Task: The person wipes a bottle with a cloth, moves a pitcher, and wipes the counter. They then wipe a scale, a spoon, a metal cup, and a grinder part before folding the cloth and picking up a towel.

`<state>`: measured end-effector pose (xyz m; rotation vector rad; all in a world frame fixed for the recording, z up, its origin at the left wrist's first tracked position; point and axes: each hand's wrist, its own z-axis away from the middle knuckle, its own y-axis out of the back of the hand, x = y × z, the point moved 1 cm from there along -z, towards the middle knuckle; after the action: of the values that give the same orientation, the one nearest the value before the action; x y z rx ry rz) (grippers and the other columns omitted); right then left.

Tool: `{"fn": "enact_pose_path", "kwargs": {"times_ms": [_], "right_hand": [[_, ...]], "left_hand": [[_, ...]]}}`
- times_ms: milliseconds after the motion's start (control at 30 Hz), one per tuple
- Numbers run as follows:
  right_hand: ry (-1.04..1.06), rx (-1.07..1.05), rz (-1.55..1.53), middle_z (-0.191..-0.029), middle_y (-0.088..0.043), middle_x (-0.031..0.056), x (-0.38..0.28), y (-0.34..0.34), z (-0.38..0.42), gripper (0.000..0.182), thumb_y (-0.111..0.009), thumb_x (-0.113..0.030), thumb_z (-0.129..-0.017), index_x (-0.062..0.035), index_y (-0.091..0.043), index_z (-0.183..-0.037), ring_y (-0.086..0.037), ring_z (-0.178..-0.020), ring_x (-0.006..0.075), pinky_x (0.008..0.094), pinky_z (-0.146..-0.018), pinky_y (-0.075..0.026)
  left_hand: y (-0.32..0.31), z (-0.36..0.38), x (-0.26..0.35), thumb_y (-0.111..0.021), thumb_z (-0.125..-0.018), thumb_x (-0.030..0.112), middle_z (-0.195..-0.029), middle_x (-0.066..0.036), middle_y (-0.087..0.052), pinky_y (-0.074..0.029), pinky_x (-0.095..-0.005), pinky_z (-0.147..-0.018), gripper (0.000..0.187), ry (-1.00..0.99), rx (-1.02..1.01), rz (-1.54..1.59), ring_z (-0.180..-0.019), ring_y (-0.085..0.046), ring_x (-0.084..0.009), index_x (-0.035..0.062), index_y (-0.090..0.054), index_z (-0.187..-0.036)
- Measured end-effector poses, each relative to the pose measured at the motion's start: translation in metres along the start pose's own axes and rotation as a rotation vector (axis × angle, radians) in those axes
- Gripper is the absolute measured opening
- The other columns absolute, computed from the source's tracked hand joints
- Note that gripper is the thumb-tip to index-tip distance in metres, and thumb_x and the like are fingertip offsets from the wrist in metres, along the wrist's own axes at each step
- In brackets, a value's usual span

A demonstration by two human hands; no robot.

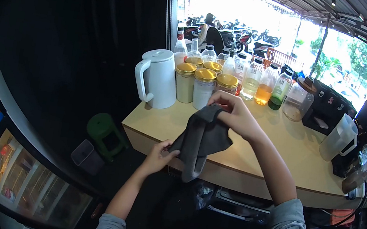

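The right hand pinches the dark cloth near its top, the left hand a lower edge, by the counter's near side. Folding or straightening seems in hand; the next move likely calls for both grips, clear of jars on the counter.

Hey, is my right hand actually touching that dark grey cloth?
Touching. The head view shows the right hand gripping the upper part of the dark grey cloth, which hangs down from it.
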<state>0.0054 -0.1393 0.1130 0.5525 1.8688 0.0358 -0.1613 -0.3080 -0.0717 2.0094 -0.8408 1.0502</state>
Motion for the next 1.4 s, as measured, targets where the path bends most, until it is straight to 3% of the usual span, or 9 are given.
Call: {"fn": "enact_pose_path", "kwargs": {"times_ms": [200, 300, 400, 533, 633, 833, 1000, 1133, 1400], "right_hand": [[-0.115, 0.052, -0.056, -0.091, -0.058, -0.0016, 0.046, 0.019, -0.021, 0.016, -0.053, -0.002, -0.082, -0.0035, -0.058, -0.098, -0.054, -0.087, 0.0038, 0.0189, -0.080, -0.042], [-0.061, 0.074, -0.059, -0.089, -0.060, -0.0004, 0.041, 0.006, -0.034, 0.012, -0.057, -0.004, -0.083, -0.0024, -0.059, -0.095, -0.055, -0.085, 0.0043, 0.0198, -0.078, -0.043], [0.092, -0.044, 0.097, -0.081, -0.063, 0.0030, 0.026, -0.010, -0.037, 0.012, -0.061, -0.008, -0.083, 0.0011, -0.062, -0.091, -0.056, -0.077, 0.0065, 0.0224, -0.074, -0.045], [0.286, -0.330, 0.203, -0.079, -0.064, 0.0092, 0.024, -0.028, -0.032, 0.016, -0.060, -0.010, -0.083, 0.0022, -0.063, -0.092, -0.058, -0.074, 0.0139, 0.0292, -0.074, -0.046], [0.244, -0.385, 0.221, -0.080, -0.064, 0.0100, 0.025, -0.034, -0.025, 0.017, -0.059, -0.012, -0.084, 0.0021, -0.062, -0.092, -0.058, -0.075, 0.0160, 0.0297, -0.074, -0.045], [0.144, -0.300, 0.214, -0.087, -0.061, 0.0087, 0.022, -0.026, -0.007, 0.016, -0.061, -0.010, -0.082, 0.0003, -0.064, -0.092, -0.058, -0.083, 0.0171, 0.0290, -0.076, -0.044], [0.350, 0.047, 0.243, -0.087, -0.060, 0.0070, 0.020, -0.021, 0.009, 0.015, -0.064, -0.002, -0.072, -0.0008, -0.067, -0.087, -0.058, -0.086, 0.0173, 0.0285, -0.076, -0.044], [0.174, -0.012, 0.095, -0.077, -0.063, 0.0027, 0.015, -0.014, 0.020, 0.013, -0.064, -0.001, -0.074, -0.0005, -0.066, -0.087, -0.059, -0.076, 0.0116, 0.0256, -0.072, -0.046], [0.004, -0.083, 0.204, -0.078, -0.065, 0.0023, 0.024, -0.019, 0.023, 0.010, -0.065, -0.005, -0.080, 0.0012, -0.066, -0.087, -0.057, -0.069, 0.0061, 0.0224, -0.065, -0.046]], "left_hand": [[0.044, -0.015, 0.004, -0.059, -0.090, 0.010, -0.087, 0.001, -0.057, -0.042, -0.0189, -0.069, 0.020, 0.156, 0.197, 0.075, -0.080, -0.052, -0.0039, 0.0003, -0.054, -0.107], [0.053, -0.028, 0.011, -0.059, -0.089, 0.011, -0.092, -0.003, -0.059, -0.044, -0.0230, -0.075, 0.020, 0.108, 0.164, 0.055, -0.087, -0.055, -0.0084, 0.0014, -0.054, -0.106], [0.045, -0.033, 0.030, -0.058, -0.090, 0.015, -0.102, -0.006, -0.059, -0.043, -0.0281, -0.087, 0.024, -0.131, 0.177, -0.370, -0.099, -0.056, -0.0150, 0.0019, -0.054, -0.109], [0.025, -0.039, 0.042, -0.046, -0.096, 0.031, -0.108, -0.006, -0.058, -0.037, -0.0296, -0.097, 0.036, -0.093, 0.047, 0.101, -0.109, -0.052, -0.0172, 0.0009, -0.054, -0.114], [0.017, -0.040, 0.047, -0.035, -0.101, 0.032, -0.106, -0.004, -0.059, -0.042, -0.0267, -0.090, 0.038, 0.140, -0.189, 0.386, -0.100, -0.054, -0.0099, 0.0026, -0.055, -0.113], [-0.001, -0.044, 0.085, -0.042, -0.099, 0.029, -0.089, 0.001, -0.061, -0.048, -0.0189, -0.071, 0.029, 0.386, -0.157, 0.680, -0.078, -0.058, -0.0042, 0.0049, -0.056, -0.106], [-0.002, -0.049, 0.072, -0.045, -0.098, 0.028, -0.089, 0.000, -0.061, -0.048, -0.0198, -0.071, 0.024, 0.318, -0.219, 0.767, -0.080, -0.059, -0.0052, 0.0064, -0.055, -0.101], [-0.009, -0.055, 0.080, -0.046, -0.098, 0.027, -0.090, 0.000, -0.061, -0.049, -0.0204, -0.070, 0.022, 0.231, 0.011, 0.824, -0.081, -0.059, -0.0049, 0.0074, -0.055, -0.102], [-0.028, -0.054, 0.069, -0.046, -0.097, 0.016, -0.086, 0.002, -0.057, -0.043, -0.0170, -0.068, 0.015, 0.059, 0.034, 0.547, -0.078, -0.051, -0.0010, 0.0044, -0.054, -0.103]]}}
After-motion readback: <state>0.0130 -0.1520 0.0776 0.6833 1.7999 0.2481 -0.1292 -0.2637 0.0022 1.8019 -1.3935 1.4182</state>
